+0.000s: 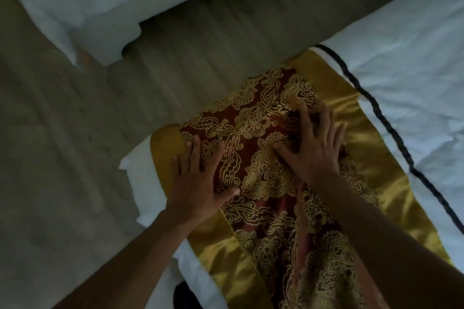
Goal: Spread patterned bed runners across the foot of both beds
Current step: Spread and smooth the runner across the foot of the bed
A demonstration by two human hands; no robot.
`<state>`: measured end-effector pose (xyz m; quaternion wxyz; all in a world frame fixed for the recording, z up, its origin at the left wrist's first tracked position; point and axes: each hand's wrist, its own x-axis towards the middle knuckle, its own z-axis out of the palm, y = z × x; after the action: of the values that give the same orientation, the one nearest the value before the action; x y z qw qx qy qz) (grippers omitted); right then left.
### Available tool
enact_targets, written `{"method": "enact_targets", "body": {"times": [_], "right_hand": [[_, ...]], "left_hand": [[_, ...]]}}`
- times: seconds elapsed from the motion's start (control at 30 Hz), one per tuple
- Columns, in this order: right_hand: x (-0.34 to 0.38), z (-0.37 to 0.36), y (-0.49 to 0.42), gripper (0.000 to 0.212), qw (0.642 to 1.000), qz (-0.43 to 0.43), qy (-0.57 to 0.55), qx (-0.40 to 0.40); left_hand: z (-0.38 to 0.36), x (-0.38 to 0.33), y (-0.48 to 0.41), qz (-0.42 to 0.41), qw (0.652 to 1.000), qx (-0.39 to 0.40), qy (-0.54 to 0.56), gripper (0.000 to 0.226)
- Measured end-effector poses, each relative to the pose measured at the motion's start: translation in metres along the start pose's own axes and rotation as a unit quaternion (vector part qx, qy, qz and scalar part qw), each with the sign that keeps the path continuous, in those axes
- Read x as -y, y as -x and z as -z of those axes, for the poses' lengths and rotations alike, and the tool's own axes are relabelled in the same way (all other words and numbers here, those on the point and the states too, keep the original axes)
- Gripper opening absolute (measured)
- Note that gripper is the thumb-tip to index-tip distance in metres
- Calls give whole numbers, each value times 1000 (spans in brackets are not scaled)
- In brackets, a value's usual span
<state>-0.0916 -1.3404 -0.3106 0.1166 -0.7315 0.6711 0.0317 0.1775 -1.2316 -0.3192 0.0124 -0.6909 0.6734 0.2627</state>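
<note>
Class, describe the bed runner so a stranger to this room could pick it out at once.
Find the nearer white bed, on the right. Across its end lies a dark red bed runner with gold scrollwork, under the left hand and right hand. Nothing else here has its shiny yellow borders.

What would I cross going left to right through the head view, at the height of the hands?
Floor → white bed corner → left hand → right hand → runner's gold border → black stripe → white duvet.

Red-and-gold patterned bed runner (263, 158), gold satin borders, flat across near bed's (414, 63) foot.
</note>
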Motion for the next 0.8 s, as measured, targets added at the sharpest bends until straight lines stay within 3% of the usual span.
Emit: {"method": "enact_targets", "body": {"times": [0.07, 0.2, 0.3, 0.43, 0.5, 0.57, 0.63, 0.7, 0.8], "right_hand": [[15, 7, -9, 104, 997, 68, 30, -5], [4, -3, -12, 86, 981, 158, 93, 68], [-43, -10, 8, 84, 985, 93, 103, 101], [-59, -8, 40, 80, 993, -54, 75, 78], [-57, -3, 59, 79, 995, -67, 45, 58], [-51, 2, 78, 75, 998, -27, 37, 36], [-42, 7, 98, 70, 999, 19, 31, 30], [-41, 5, 120, 67, 998, 41, 21, 37], [-68, -2, 162, 64, 997, 11, 27, 66]], "left_hand": [[-1, 5, 4, 7, 1000, 11, -10, 107], [-7, 7, 5, 30, 999, -3, -14, 110], [-5, 3, 2, 43, 998, 28, -18, 111], [-1, -3, 0, 68, 995, 69, -36, 113], [0, -14, 7, 67, 996, 34, -52, 111], [-2, -35, 22, -4, 998, -38, -60, 98], [-16, -66, 48, -122, 990, -58, -36, 79], [-32, -98, 76, -197, 980, -26, -21, 69], [-61, -124, 112, -206, 977, 35, -41, 70]]}}
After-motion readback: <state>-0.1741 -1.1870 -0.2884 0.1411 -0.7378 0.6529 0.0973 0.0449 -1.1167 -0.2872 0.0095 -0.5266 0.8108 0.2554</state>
